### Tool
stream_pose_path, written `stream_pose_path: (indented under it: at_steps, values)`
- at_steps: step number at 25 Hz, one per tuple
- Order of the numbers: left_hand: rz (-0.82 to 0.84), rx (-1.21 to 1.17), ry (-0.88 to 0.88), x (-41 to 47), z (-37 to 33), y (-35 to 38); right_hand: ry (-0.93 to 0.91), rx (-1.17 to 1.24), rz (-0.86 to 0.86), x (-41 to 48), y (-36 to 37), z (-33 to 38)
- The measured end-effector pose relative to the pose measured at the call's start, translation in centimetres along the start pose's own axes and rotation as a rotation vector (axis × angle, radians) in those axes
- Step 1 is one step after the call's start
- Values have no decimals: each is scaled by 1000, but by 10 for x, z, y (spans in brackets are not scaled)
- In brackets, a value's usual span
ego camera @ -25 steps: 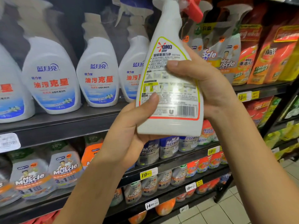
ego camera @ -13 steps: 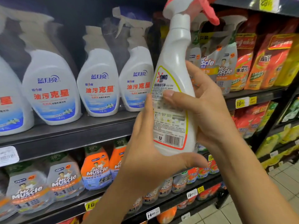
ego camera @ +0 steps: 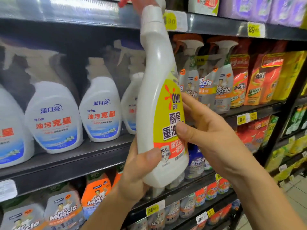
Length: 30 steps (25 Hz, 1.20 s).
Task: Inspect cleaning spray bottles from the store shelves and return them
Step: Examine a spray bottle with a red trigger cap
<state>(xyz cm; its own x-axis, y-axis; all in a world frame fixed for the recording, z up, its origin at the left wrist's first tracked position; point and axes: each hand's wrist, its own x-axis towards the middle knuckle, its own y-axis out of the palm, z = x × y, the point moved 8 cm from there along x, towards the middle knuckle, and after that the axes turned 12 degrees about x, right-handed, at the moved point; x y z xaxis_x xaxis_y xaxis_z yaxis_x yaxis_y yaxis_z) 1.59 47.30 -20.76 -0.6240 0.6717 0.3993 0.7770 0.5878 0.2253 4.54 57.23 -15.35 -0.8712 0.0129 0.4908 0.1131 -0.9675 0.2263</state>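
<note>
The left hand (ego camera: 136, 176) grips the bottom of a white plastic spray bottle with a yellow and orange label (ego camera: 149, 97). Its palm sits under and behind the base, and its thumb curls across the lower front edge of the label. The right hand (ego camera: 207, 136) holds the bottle's right side at mid-height, thumb pressing on the label face and fingers wrapped round behind. The bottle is in the air in front of the shelves, nearly upright with its neck leaning slightly left. Its front label faces the camera, and a red trigger (ego camera: 123, 1) just shows at the top edge.

Behind it runs a dark metal shelf (ego camera: 66, 161) in a store aisle, with more shelves above and below and a pale tiled floor (ego camera: 297, 196) at lower right. On this shelf to the left stand white rounded spray bottles with blue and white labels (ego camera: 53, 117). To the right stand grey spray bottles with orange collars (ego camera: 222, 83), then orange refill pouches (ego camera: 265, 80). Grey and orange packs (ego camera: 63, 211) fill the shelf below.

The held bottle's label reads "OMO" in red, with large Chinese characters beneath and "99.9" near the bottom. The grey bottles and the lower packs read "Mr Muscle". The white rounded bottles carry blue and red Chinese lettering. A yellow price tag (ego camera: 243, 119) on the shelf edge reads "19.90".
</note>
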Motion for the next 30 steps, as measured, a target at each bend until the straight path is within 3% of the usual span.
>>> stream_pose_path:
  at_steps: [1,4,6,10,15,21,26,30]
  values:
    - [5,-9,92,-4,-11,-9,-13,20,-10,1,0,2]
    - [-164,416,177,16,-42,-18,-68,81,-59,7,-1,12]
    - [-93,414,228,27,-61,-10,-133,135,-88,13,-2,22]
    - [-222,663,413,43,-99,-7,-240,245,-79,32,0,45]
    - [-173,865,551,87,-154,23,-352,227,-98,79,-16,93]
    - [-399,1134,454,172,-207,42,-355,139,-12,166,-44,156]
    - [-590,1277,360,211,-223,38,-288,22,1,218,-65,169]
    - [-703,1322,380,222,-240,36,-311,-15,18,238,-64,182]
